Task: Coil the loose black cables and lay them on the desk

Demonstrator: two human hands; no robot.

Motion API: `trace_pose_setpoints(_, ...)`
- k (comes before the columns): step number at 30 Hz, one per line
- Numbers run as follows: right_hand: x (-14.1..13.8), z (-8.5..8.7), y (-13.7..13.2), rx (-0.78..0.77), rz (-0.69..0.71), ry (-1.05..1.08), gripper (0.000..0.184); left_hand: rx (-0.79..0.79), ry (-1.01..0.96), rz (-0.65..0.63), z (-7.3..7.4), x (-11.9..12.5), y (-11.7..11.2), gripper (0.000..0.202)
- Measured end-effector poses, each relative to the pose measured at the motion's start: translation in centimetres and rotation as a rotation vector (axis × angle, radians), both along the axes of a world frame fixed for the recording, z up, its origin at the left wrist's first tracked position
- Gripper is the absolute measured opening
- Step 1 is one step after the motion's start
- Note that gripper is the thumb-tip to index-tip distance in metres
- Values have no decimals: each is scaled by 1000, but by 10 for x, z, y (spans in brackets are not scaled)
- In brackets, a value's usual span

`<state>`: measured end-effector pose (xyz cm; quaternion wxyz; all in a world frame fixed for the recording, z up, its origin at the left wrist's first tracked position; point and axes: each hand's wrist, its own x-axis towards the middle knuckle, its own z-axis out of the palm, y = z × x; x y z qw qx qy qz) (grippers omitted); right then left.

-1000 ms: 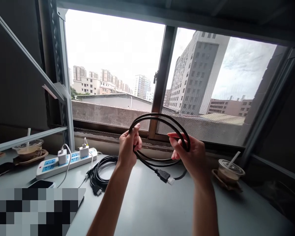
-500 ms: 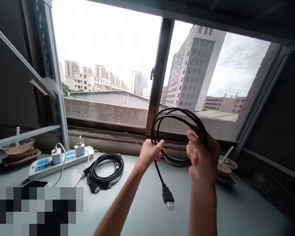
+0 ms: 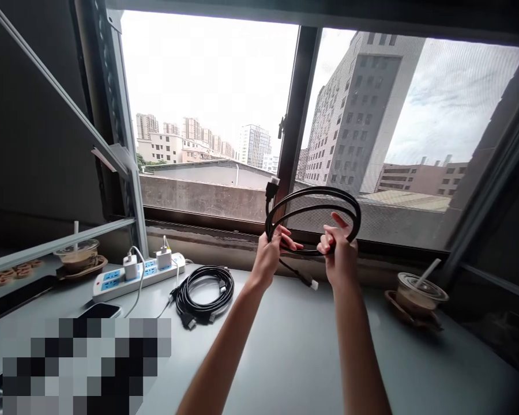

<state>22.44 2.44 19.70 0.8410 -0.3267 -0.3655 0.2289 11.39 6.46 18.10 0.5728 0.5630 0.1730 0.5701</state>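
A black HDMI cable (image 3: 324, 192) is wound into loose loops and held up in front of the window. My left hand (image 3: 266, 259) is closed around the left side of the loops, with some fingers extended to the right. On the right side, my right hand (image 3: 341, 248) grips the coil, its index finger raised. One HDMI plug (image 3: 272, 188) sticks up above my left hand. The other end, a second plug (image 3: 308, 281), hangs below the loops over the table. Parts of the loops are hidden behind the fingers.
A coil of black cables (image 3: 205, 305) lies on the table (image 3: 285, 346), left of my arms. Behind it stands a power strip (image 3: 112, 288) with two white chargers. A phone (image 3: 101, 311) rests nearby. Lidded drink cups stand left (image 3: 80, 259) and right (image 3: 421, 291). A metal frame (image 3: 139, 219) borders the window.
One plug now points up above my left hand, while another hangs lower between my hands. My right hand has shifted its hold, and the loops look flatter. The view has swung left.
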Motion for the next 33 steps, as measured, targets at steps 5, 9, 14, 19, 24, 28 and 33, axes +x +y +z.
trace_pose_setpoints(5, 11, -8, 5, -45, -251, -294, 64, 204, 81, 456, 2, -14, 5, 7)
trace_pose_setpoints(9, 5, -6, -9, 27, -489, -699, 70, 191, 223, 369, 5, -25, 3, 12)
trace_pose_setpoints(14, 2, -2, -19, 62, -434, -911, 37, 60, 145, 182, 9, -28, 3, 13)
trace_pose_setpoints(19, 9, 0, -22, 156, -547, -953, 28, 13, 145, -7, 13, -28, -3, 11)
trace_pose_setpoints(24, 22, 1, -25, 148, -741, -996, 21, 124, 208, -130, 16, -26, -17, 26)
trace_pose_setpoints(28, 29, -1, -23, 37, -801, -1036, 24, 154, 256, -185, 15, -22, -23, 32)
trace_pose_setpoints(33, 29, -4, -18, -42, -846, -1038, 25, 22, 131, -128, 12, -11, -22, 40)
